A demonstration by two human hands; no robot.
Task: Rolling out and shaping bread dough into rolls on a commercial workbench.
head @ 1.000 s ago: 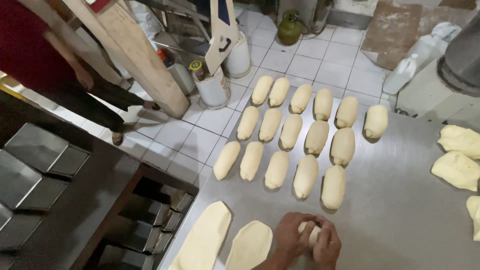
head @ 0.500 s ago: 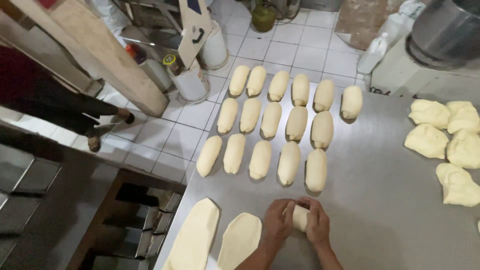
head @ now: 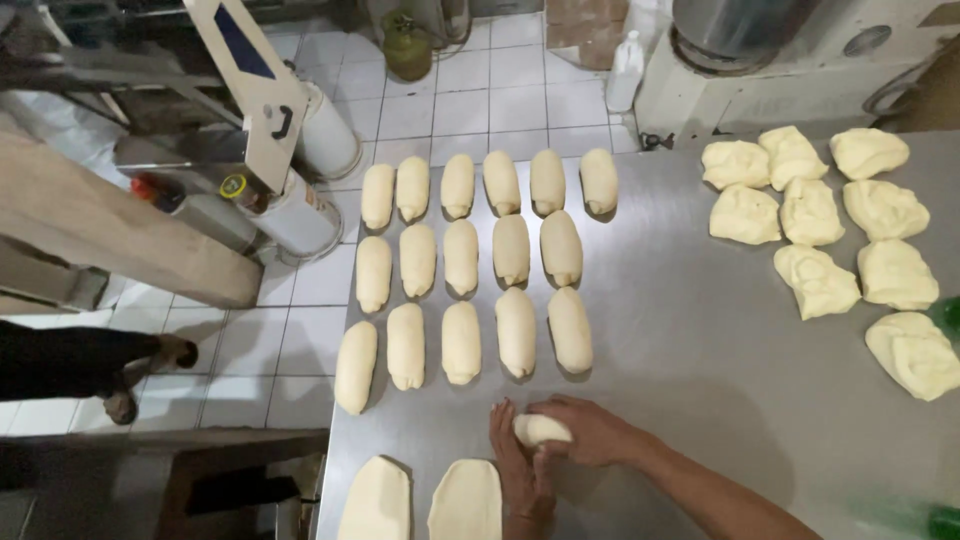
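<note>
Cupping a dough roll [head: 540, 430] between the left hand [head: 515, 470] and the right hand [head: 590, 432], both curled loosely round it rather than clenched, at the near edge of the steel table [head: 700, 330], just below the rows of shaped rolls [head: 462, 255]. Possibly risking a lopsided or torn piece by pressing harder from one palm than the other. Possibly bumping the nearest finished roll [head: 570, 330], lying close above the right hand, through too long a forward push. Working just beside two flattened dough sheets [head: 465, 500], so perhaps denting one with the left wrist. Keeping well apart from the rough dough lumps [head: 810, 215] at the far right, probably safe from any slip here.
</note>
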